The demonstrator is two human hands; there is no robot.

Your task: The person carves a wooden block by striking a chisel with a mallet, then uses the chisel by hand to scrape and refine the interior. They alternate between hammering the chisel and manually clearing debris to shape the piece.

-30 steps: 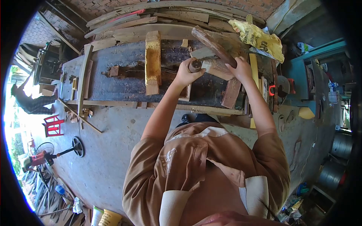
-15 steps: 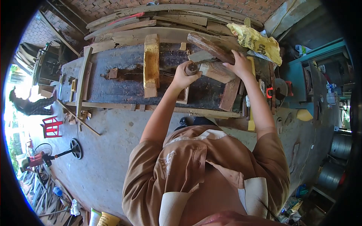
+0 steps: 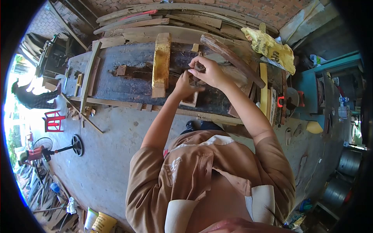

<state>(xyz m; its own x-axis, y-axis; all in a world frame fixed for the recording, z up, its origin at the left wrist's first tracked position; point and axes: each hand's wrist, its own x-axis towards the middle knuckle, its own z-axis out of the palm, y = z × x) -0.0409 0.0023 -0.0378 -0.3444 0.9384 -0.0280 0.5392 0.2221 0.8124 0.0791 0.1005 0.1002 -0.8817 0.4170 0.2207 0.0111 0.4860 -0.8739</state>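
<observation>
One long pale strip [image 3: 90,75]: well left of the hollowed yellow block [image 3: 161,64]. One square wood piece [image 3: 121,70]: nearer the block's left side. Your left hand [image 3: 183,86]: just right of the block, fingers bent, grasp cannot be told. One dark round-ended handle [image 3: 200,67]: right of the block, gripped by your right hand [image 3: 211,73]. One wooden club [image 3: 231,58]: farther right of the block, untouched.

One head-worn view, forward and down over nearby hands [image 3: 210,73], edges seemingly warped.
</observation>
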